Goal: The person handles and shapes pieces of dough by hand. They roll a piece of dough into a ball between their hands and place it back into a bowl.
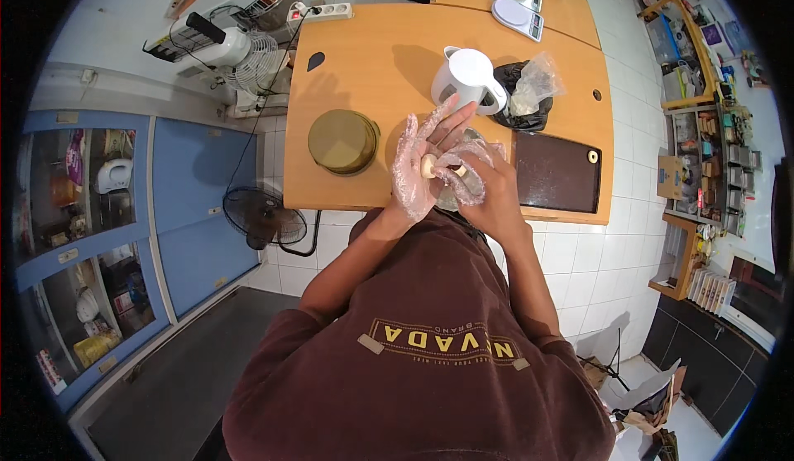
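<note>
Pale flour or dough coats both my hands above the near edge of the table. My left hand (418,167) is palm up with its fingers stretched apart, and a small piece of pale dough (428,166) lies against its palm. My right hand (480,176) comes in from the right, fingers curled and pressed toward that palm. Another pale bit of dough (460,171) shows at its fingertips; whether the two bits are one piece I cannot tell. Beside the right hand lies a dark brown tray (556,176) dusted with flour, bearing a small dough ring (592,157) in its corner.
A round olive-coloured container (342,142) stands left of my hands on the wooden table (389,39). Beyond them are a white jug (470,72) and a black plastic bag (529,114) with a clear bag in it. A kitchen scale (517,16) sits farther back. A floor fan (256,217) stands at left.
</note>
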`<action>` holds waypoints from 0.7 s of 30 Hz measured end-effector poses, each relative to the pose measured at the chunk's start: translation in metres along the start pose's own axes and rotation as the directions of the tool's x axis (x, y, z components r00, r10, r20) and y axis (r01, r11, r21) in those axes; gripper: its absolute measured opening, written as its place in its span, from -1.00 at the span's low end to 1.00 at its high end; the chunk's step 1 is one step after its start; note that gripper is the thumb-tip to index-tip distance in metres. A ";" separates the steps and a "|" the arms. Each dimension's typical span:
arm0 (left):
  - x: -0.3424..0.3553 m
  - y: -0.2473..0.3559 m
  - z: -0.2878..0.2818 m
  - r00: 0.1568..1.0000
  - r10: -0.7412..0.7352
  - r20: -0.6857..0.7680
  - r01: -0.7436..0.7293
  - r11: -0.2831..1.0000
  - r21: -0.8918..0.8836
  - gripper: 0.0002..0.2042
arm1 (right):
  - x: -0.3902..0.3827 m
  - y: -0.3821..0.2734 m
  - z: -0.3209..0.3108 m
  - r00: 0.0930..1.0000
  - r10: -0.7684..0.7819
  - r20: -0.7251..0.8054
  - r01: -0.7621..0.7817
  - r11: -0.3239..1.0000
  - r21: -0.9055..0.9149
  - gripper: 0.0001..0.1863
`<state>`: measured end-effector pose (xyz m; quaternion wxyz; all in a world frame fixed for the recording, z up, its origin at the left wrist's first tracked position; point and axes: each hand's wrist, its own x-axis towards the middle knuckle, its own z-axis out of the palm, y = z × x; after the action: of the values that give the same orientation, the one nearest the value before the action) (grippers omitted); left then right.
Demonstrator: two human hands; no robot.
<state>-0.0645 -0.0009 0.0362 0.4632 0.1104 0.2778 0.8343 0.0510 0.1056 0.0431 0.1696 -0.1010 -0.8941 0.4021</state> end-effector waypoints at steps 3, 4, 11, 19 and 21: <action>-0.001 0.002 0.004 0.999 -0.038 -0.014 0.037 0.997 -0.075 -0.24 | 0.001 -0.004 -0.002 1.000 0.011 0.012 -0.012 0.998 0.056 -0.41; -0.002 0.006 0.007 0.999 -0.037 -0.012 0.036 0.997 -0.074 -0.24 | 0.001 -0.004 -0.001 1.000 0.019 0.017 -0.020 0.994 0.108 -0.40; -0.003 0.014 0.003 0.976 -0.171 0.136 0.213 0.889 -0.405 -0.25 | 0.003 -0.008 -0.015 0.999 -0.023 0.036 0.020 0.997 0.076 -0.42; -0.005 0.004 -0.011 0.922 -0.377 0.091 0.386 0.869 -0.308 -0.26 | 0.012 -0.004 -0.023 0.985 -0.137 0.101 0.138 0.990 -0.012 -0.54; -0.005 0.001 -0.012 0.916 -0.395 0.069 0.397 0.868 -0.299 -0.28 | 0.012 -0.007 -0.023 0.984 -0.132 0.117 0.139 0.989 -0.047 -0.54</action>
<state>-0.0677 -0.0098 0.0276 0.6364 -0.0202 0.1602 0.7542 0.0484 0.1211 0.0655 0.1425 -0.0214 -0.9179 0.3698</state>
